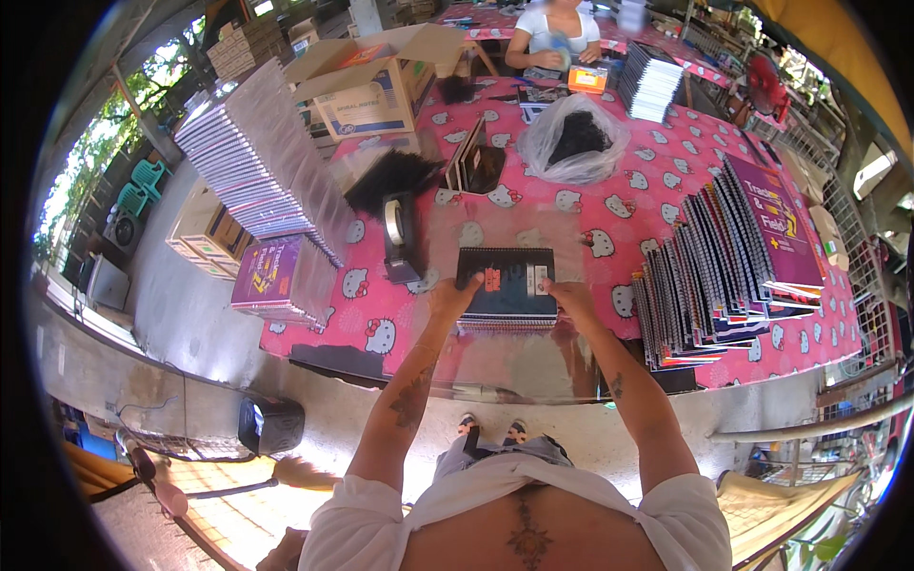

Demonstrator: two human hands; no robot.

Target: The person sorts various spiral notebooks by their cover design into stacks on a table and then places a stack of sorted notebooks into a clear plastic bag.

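A small stack of spiral notebooks [507, 303] with a dark cover lies in front of me on a see-through plastic sheet [519, 357]. My left hand [453, 297] grips its left edge, thumb on top. On the opposite edge, my right hand [570, 299] holds the stack the same way, by a white label on the cover. Just left of the stack stands a black tape dispenser [401, 252] with a roll of tape. The undersides of both hands' fingers are hidden.
A tall pile of wrapped notebooks [271, 157] rises at the left. Loose spiral notebooks [709, 276] fill the right side of the pink patterned table [609, 205]. Farther back are a plastic bag [576, 143] with black contents, an open carton [367, 100] and a seated person [555, 38].
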